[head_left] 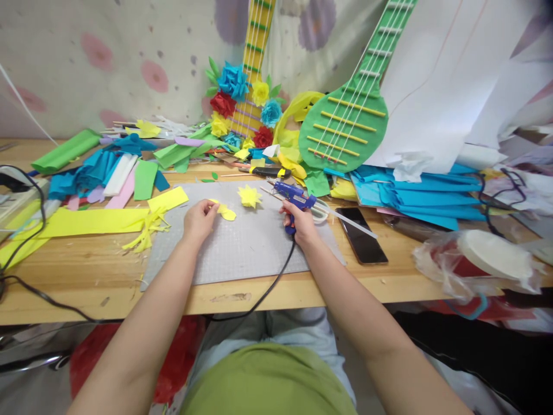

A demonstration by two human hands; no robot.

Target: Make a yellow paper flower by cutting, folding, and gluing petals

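Observation:
My right hand [299,222] is wrapped round the handle of a blue glue gun [294,196], whose nozzle points left over the grey cutting mat [242,253]. A pale glue stick [345,218] sticks out of its back, and a black cord trails down from the handle. With closed fingers, my left hand [201,220] pinches a yellow paper petal at the left of the mat. Yellow petal pieces [227,214] lie right beside those fingertips. Between both hands, a yellow paper flower [249,196] rests on the mat. Scissors lie partly hidden behind the glue gun.
A black phone [362,235] lies right of the mat. Behind stand a green paper instrument [345,127] and a yellow one [254,57] with paper flowers. Yellow strips [99,222] and blue paper [88,173] spread leftward. A utility knife [270,172] lies behind the mat.

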